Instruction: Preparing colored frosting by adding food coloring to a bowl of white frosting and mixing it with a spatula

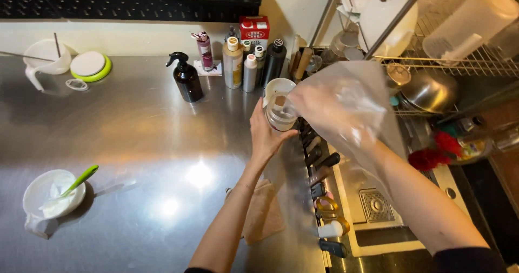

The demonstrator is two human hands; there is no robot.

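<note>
Biggest risk we see: the jar (280,113) sits right at the table (135,143) edge next to the sink (373,205), so a slip of the left hand (266,138) could tip it over the knives (319,162). The bag (351,102) is floppy too and could miss the jar's mouth. Our left hand is curled around the jar, thumb and fingers half closed on its side. Our right hand (319,105) is inside or behind the bag, gripping it, though we can't tell exactly how tight.

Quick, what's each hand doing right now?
Left hand: closed around a small clear glass jar.
Right hand: inside a clear plastic bag, at the jar's rim; grip cannot be told.
</note>
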